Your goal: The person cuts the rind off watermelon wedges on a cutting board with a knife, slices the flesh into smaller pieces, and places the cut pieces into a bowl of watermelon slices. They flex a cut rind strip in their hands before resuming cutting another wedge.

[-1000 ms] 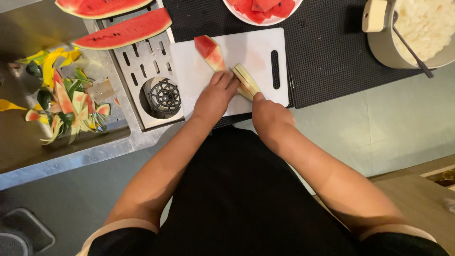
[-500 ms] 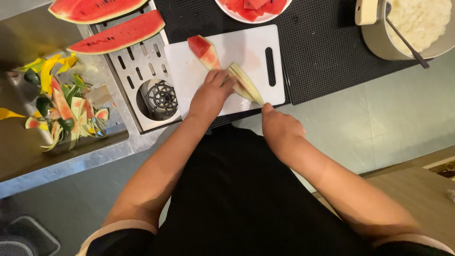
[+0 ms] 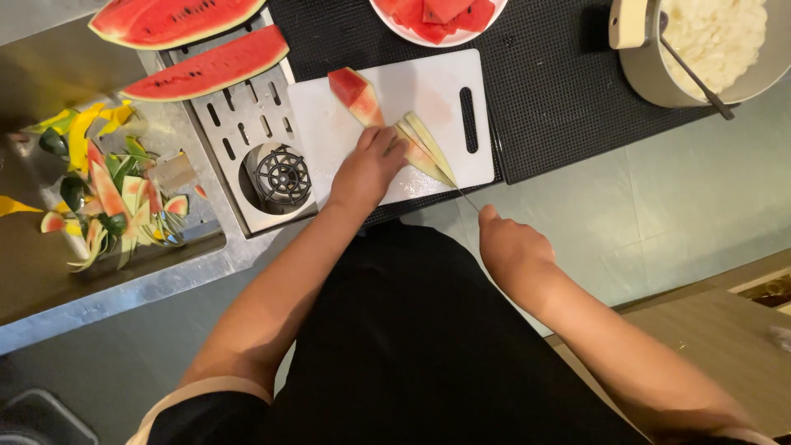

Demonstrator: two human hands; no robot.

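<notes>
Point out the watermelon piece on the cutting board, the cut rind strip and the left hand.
watermelon piece (image 3: 354, 91), head view, red flesh.
rind strip (image 3: 428, 148), head view, pale middle.
left hand (image 3: 368, 169), head view, back of hand.

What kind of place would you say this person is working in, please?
Probably a kitchen prep counter: a white plastic cutting board on a black ribbed mat, a steel sink holding fruit peelings, and a metal pot of white rice.

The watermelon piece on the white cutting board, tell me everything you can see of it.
The watermelon piece is a wedge of red flesh with a paler band towards its near end. It lies flat on the white cutting board, slanting from upper left down to the left hand, whose fingers cover its near end. Beside it lie pale green-white rind strips. The right hand holds a thin blade pointing towards those strips.
</notes>
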